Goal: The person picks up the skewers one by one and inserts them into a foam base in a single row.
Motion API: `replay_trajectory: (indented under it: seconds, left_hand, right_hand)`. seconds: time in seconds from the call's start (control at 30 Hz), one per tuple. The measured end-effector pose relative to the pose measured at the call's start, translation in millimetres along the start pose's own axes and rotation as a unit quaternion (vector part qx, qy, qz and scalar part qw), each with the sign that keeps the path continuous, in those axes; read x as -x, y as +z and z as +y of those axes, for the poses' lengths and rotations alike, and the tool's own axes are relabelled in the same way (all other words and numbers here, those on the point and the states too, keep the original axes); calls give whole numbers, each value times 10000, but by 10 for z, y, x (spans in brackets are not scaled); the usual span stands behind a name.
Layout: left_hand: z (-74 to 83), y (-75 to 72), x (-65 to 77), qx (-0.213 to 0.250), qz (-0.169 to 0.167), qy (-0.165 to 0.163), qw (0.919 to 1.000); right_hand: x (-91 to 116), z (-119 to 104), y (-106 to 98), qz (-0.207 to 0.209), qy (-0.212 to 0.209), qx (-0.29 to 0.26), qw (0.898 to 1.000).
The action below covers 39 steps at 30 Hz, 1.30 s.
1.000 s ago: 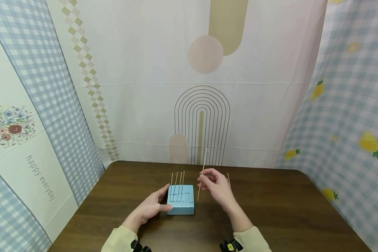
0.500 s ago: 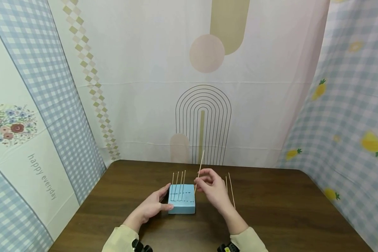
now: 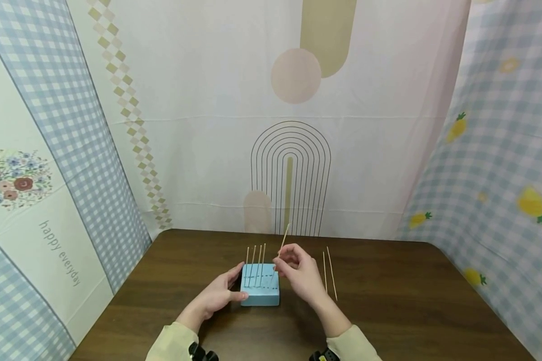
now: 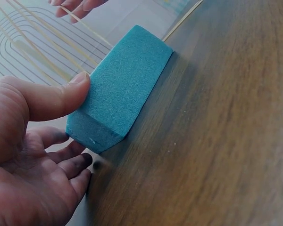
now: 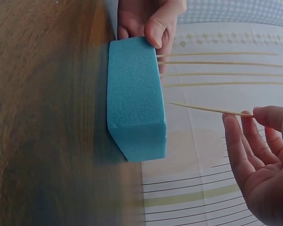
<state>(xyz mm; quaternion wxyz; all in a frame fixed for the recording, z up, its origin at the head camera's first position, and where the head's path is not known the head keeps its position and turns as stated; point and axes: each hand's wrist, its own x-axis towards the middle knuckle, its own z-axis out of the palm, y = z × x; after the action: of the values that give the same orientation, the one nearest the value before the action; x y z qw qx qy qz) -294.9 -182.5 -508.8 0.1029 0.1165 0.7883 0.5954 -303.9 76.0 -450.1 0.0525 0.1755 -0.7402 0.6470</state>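
Observation:
A light blue foam block (image 3: 260, 301) with rows of small holes in its top sits on the brown table. My left hand (image 3: 216, 297) grips its left side, thumb (image 4: 61, 96) over the near top edge and fingers around the side. Several thin wooden skewers (image 5: 221, 63) stand upright in the block's left part. Between thumb and fingertips, my right hand (image 3: 300, 276) pinches another skewer (image 3: 284, 239), tilted, its upper end leaning right. In the right wrist view, that skewer's pointed lower tip (image 5: 173, 103) is close over the block's top, beside the standing ones.
Two loose skewers (image 3: 331, 273) lie on the table (image 3: 388, 301) to the right of my right hand. A patterned cloth (image 3: 208, 165) hangs behind the table's far edge, with checked cloths (image 3: 501, 165) at the sides.
My right hand has moved left with its skewer, whose tip has come from beside the block to over its right part. Both loose skewers now show fully. My left hand stays on the block.

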Motion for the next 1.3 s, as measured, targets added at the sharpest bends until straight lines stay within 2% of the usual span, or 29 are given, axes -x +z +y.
replay_trajectory:
  seconds: [0.23, 0.9, 1.3]
  left_hand:
    - [5, 2, 0, -54, -25, 6, 10000]
    - [6, -2, -7, -29, -9, 83, 10000]
    - [20, 66, -124, -42, 137, -6, 9999]
  right_hand:
    - [11, 25, -1, -292, -315, 223, 9988]
    - [31, -4, 37, -534, -532, 486, 9960]
    - [-125, 80, -90, -748, -713, 1041, 9892]
